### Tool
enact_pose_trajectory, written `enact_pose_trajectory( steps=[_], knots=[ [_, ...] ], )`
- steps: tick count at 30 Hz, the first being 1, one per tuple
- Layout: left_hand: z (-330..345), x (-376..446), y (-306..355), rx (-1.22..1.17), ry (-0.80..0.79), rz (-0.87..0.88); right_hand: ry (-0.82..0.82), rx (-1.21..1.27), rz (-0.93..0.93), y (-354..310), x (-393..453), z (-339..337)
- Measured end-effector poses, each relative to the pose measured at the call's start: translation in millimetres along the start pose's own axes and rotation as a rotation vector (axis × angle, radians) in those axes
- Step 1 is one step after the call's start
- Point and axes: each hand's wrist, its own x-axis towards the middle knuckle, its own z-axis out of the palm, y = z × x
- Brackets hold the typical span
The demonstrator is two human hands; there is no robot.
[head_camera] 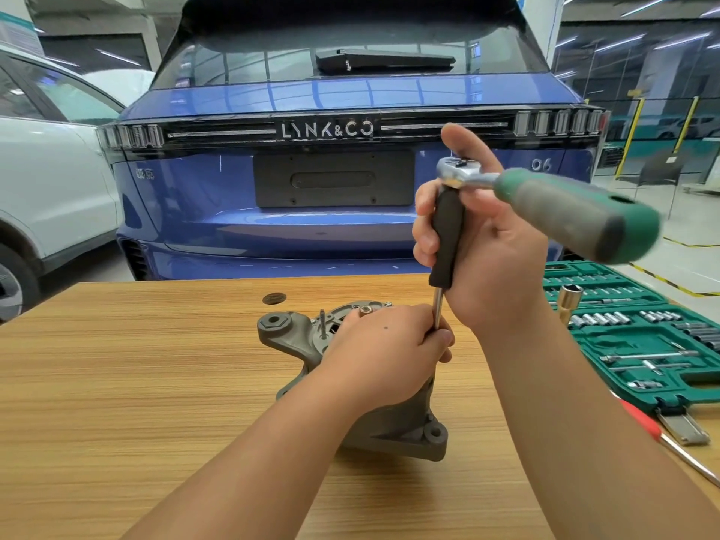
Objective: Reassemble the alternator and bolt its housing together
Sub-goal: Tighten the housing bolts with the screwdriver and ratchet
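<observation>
Your left hand (383, 346) pinched the extension bar (446, 243) low over the alternator (296, 341) at the desk (156, 364) centre; your right hand (483, 243) gripped its sleeve beneath the ratchet (545, 200), handle toward three o'clock. Keeping the bar plumb would have seated the bolt squarely.

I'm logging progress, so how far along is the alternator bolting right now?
Done: the alternator housing halves sit together on the table. In hand: the right hand holds an extension bar upright under the ratchet, while the left hand steadies its lower end on the housing. Left: a bare stud still stands up; other bolts are hidden.
</observation>
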Motion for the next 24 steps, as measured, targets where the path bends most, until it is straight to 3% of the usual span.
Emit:
enact_pose_trajectory(
  steps=[4, 8, 13, 17, 21, 24],
  knots=[
    [0, 0, 1, -0.001, -0.004, -0.010, -0.069, 0.107, 0.087, -2, 1, 0],
    [0, 0, 1, 0.004, -0.002, -0.007, 0.100, 0.016, 0.073, 1, -2, 8],
    [1, 0, 1, 0.018, -0.004, 0.002, 0.300, -0.274, 0.048, -3, 1, 5],
    [1, 2, 0, 0.009, 0.005, -0.003, 0.111, 0.019, 0.158, -4, 0, -2],
    [3, 3, -1, 0.000, 0.001, -0.013, 0.043, -0.111, -0.055, 2, -2, 2],
    [2, 3, 0, 0.004, 0.003, -0.013, 0.058, -0.129, -0.085, 5, -1, 2]
  ],
)
